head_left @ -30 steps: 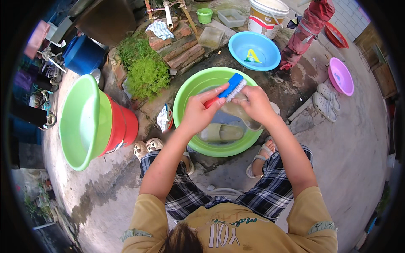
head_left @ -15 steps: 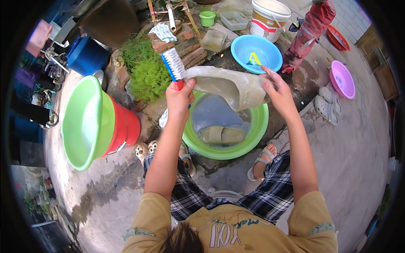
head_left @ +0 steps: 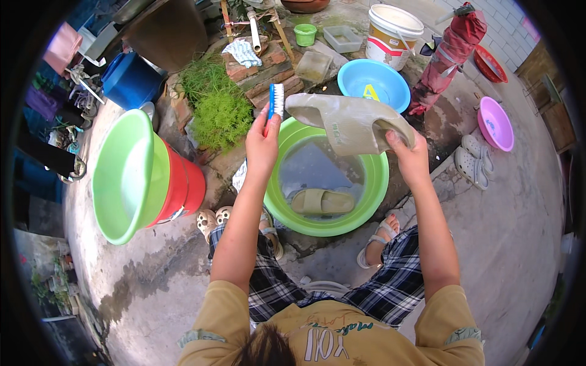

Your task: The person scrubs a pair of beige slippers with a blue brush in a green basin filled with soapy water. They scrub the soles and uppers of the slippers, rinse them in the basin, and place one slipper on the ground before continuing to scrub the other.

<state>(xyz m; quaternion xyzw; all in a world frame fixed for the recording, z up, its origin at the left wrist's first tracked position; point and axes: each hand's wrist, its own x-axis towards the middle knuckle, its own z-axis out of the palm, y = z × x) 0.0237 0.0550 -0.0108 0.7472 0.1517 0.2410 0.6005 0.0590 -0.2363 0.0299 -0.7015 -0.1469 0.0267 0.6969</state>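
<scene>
From afar I am seeing the left hand [head_left: 262,146] gripping a brush [head_left: 276,102] by its red end, bristles facing right; the right hand [head_left: 410,157] is holding an olive slipper [head_left: 351,125] by its right end, and that slipper is hanging between the two hands, over the far side of the green basin [head_left: 379,195], its other end pointing so closely at the brush that I cannot tell whether they are touching; a second slipper [head_left: 322,201] is lying in the basin, between the forearms, nearer the body than either hand
</scene>
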